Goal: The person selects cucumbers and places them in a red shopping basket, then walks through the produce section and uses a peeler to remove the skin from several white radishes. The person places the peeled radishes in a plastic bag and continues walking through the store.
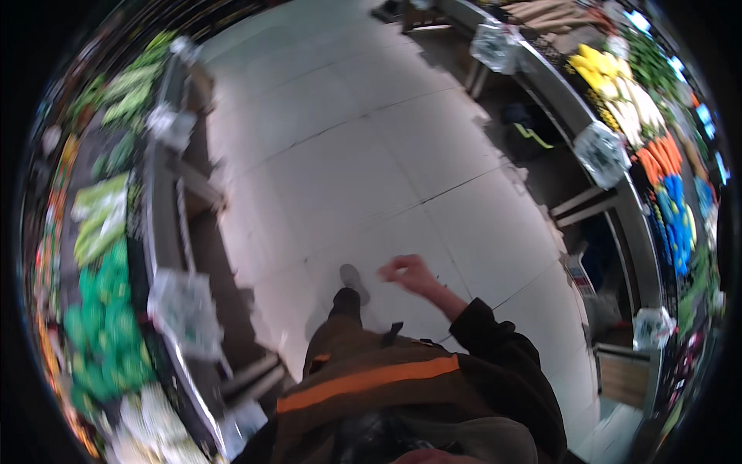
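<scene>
Over the tiled floor (348,174) my right hand (410,274) is held out in front of my body, its fingers curled with a gap between thumb and fingers; nothing shows in it. Its dark sleeve reaches back to my dark clothing with an orange stripe (371,383). Just left of the hand, one light shoe (352,278) stands on the tiles. My left hand is out of view.
Produce stands run along both sides, with green-netted vegetables (107,325) at left and carrots (661,158) at right. Clear plastic bag rolls (185,313) hang on their edges. Dark recesses with wooden legs lie below.
</scene>
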`<state>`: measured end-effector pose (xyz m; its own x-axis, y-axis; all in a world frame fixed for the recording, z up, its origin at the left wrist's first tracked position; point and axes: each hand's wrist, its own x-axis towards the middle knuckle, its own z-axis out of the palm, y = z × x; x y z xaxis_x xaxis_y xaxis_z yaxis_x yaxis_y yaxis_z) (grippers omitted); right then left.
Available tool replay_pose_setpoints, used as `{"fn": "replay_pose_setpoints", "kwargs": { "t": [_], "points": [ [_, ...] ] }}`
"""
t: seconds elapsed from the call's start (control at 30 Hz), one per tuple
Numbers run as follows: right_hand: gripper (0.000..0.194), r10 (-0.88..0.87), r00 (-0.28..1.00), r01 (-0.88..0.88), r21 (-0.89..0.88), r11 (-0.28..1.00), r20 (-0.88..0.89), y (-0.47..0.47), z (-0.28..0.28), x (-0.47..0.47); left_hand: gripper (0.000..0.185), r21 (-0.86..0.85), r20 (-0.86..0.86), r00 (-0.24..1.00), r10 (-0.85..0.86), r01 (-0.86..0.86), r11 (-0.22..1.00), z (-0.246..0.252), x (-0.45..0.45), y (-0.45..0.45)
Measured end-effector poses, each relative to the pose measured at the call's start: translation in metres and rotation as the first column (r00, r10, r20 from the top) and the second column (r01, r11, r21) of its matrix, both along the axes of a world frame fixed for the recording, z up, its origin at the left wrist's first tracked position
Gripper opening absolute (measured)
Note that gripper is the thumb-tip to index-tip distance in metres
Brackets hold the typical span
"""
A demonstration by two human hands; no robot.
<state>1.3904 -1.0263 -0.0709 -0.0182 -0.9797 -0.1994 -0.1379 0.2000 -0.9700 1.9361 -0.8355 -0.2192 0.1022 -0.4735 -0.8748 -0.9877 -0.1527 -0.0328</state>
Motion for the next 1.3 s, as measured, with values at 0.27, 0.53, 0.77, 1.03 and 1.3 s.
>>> {"fn": "replay_pose_setpoints", "kwargs": {
  "t": [0.27,0.53,0.77,1.03,1.3],
  "points": [
    [0.079,0.417,0.702,-0.487,0.038,0.873,-0.577,-0.191,0.106,-0.022,0.052,-0.408,0.03,0.931,-0.363,0.342,0.846,-0.001,-0.154,-0.412],
    [0.041,-0.122,0.94,0.211,0.262,0.942,-0.32,-0.312,0.04,-0.154,0.037,-0.789,-0.42,0.672,-0.61,0.062,0.612,0.122,-0.406,-0.823],
    [0.079,-0.043,0.869,-0.005,-0.097,0.995,-0.492,-0.551,0.027,-0.258,0.064,-0.208,0.034,0.85,-0.526,0.521,0.828,0.023,-0.383,-0.904],
    [0.098,0.262,0.909,-0.394,-0.466,0.792,-0.323,-0.868,0.095,-0.311,0.071,-0.65,0.042,0.952,-0.304,0.257,0.716,0.023,-0.359,-1.073],
    [0.047,0.292,0.776,-0.243,0.163,0.956,-0.559,-1.058,0.041,-0.4,0.031,-0.746,-0.65,0.427,-0.629,-0.198,0.636,0.195,-0.705,-1.418]
  ]
}}
